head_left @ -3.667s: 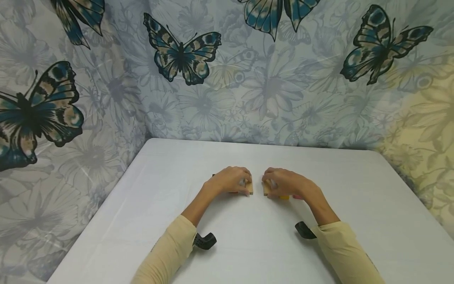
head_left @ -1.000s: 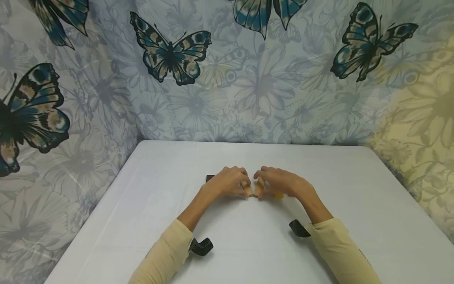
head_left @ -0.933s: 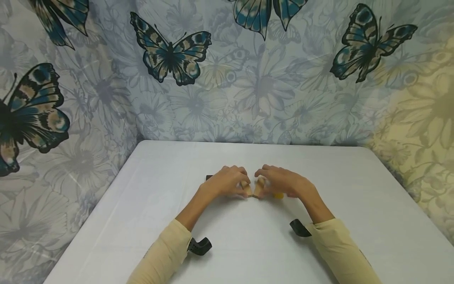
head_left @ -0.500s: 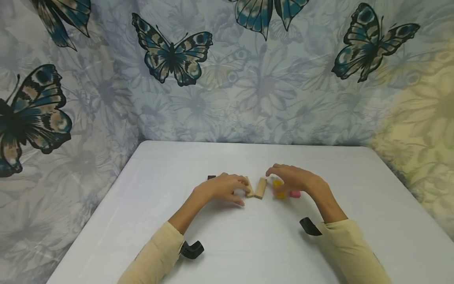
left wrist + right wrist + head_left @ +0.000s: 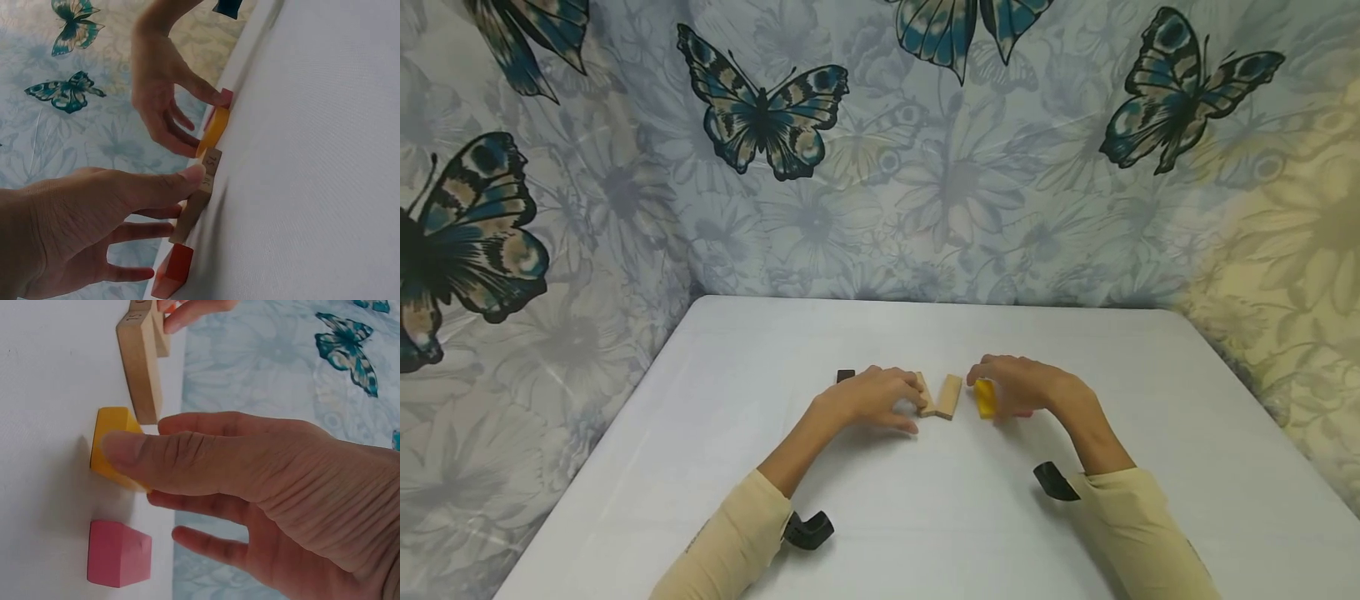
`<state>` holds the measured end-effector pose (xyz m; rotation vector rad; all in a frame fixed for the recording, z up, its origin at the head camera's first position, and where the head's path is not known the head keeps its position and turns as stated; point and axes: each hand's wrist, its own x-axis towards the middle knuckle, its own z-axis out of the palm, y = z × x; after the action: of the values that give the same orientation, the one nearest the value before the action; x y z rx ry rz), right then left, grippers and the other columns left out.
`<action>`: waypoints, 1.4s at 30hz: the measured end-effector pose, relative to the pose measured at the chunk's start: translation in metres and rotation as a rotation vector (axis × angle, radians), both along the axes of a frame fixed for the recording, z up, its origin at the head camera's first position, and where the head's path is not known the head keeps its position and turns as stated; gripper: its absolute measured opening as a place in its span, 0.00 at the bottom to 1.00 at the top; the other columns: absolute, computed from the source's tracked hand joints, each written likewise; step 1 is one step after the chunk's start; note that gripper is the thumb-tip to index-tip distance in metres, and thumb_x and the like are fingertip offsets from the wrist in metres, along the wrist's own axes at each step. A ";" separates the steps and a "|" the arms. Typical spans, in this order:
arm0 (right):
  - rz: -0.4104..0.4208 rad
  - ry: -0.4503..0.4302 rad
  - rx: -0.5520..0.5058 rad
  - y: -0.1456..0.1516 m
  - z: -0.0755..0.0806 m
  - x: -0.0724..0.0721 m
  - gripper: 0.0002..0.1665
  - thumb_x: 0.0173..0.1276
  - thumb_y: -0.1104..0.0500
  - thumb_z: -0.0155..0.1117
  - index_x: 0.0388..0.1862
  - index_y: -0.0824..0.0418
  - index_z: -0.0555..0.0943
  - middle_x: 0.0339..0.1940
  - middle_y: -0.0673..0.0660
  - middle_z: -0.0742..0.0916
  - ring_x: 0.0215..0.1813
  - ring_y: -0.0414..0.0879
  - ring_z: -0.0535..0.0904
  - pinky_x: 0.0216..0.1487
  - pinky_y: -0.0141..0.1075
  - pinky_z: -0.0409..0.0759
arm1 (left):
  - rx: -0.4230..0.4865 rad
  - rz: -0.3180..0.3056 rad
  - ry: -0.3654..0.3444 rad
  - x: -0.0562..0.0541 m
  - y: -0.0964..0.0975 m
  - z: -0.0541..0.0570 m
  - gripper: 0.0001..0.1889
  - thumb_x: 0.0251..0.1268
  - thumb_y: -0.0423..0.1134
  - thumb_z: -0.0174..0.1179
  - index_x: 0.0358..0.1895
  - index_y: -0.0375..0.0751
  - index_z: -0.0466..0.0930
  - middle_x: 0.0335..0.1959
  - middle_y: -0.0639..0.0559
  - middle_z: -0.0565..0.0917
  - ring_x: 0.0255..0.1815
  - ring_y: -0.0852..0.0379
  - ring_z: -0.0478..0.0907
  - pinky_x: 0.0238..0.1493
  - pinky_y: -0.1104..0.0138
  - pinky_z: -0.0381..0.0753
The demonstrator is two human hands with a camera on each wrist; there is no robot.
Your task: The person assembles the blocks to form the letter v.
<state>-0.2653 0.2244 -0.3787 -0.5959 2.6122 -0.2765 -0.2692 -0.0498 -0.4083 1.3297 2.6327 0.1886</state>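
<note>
Two plain wooden blocks [image 5: 949, 397] lie in a V on the white table, their near ends together; dark markings show on their end faces in the left wrist view. My left hand [image 5: 868, 395] is by the left wooden block [image 5: 925, 394], fingertips at its far part and thumb apart from its near end. My right hand [image 5: 1026, 383] holds a yellow block [image 5: 984, 398] to the right of the V, thumb at the near end and fingers at the far end. Part of the yellow block [image 5: 111, 440] is hidden behind the thumb.
A pink block [image 5: 119, 555] stands right of the yellow one, mostly covered by my right hand in the head view. Left of the V are an orange-red block [image 5: 172, 270] and a dark brown block [image 5: 846, 375]. Butterfly-patterned cloth [image 5: 880, 242] hangs behind the table.
My hands have brought the two wooden blocks together into a V and let go. The right hand has moved right onto the yellow block; the left has drawn back slightly, its thumb spread.
</note>
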 end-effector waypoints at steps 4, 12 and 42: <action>-0.005 -0.009 0.008 0.002 0.000 0.000 0.34 0.60 0.63 0.81 0.65 0.53 0.80 0.55 0.55 0.81 0.30 0.44 0.76 0.29 0.32 0.79 | -0.003 0.002 0.017 0.001 0.002 0.000 0.21 0.69 0.56 0.68 0.60 0.53 0.87 0.67 0.54 0.82 0.70 0.54 0.77 0.66 0.51 0.82; -0.013 -0.022 -0.027 0.005 -0.004 -0.002 0.31 0.60 0.64 0.80 0.63 0.55 0.80 0.53 0.54 0.82 0.27 0.44 0.76 0.28 0.32 0.78 | -0.017 -0.001 0.078 0.004 0.004 -0.002 0.19 0.69 0.56 0.68 0.58 0.54 0.88 0.63 0.55 0.82 0.68 0.53 0.78 0.60 0.53 0.83; 0.056 0.169 -0.151 0.016 0.024 -0.026 0.25 0.68 0.61 0.74 0.62 0.64 0.81 0.54 0.58 0.86 0.58 0.58 0.80 0.65 0.54 0.82 | 0.001 0.023 0.079 0.006 0.005 -0.005 0.15 0.71 0.54 0.67 0.55 0.55 0.89 0.62 0.56 0.83 0.66 0.53 0.79 0.60 0.53 0.83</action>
<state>-0.2908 0.2403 -0.3547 -0.7737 2.7470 -0.4251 -0.2630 -0.0443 -0.4130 1.3343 2.7143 0.1431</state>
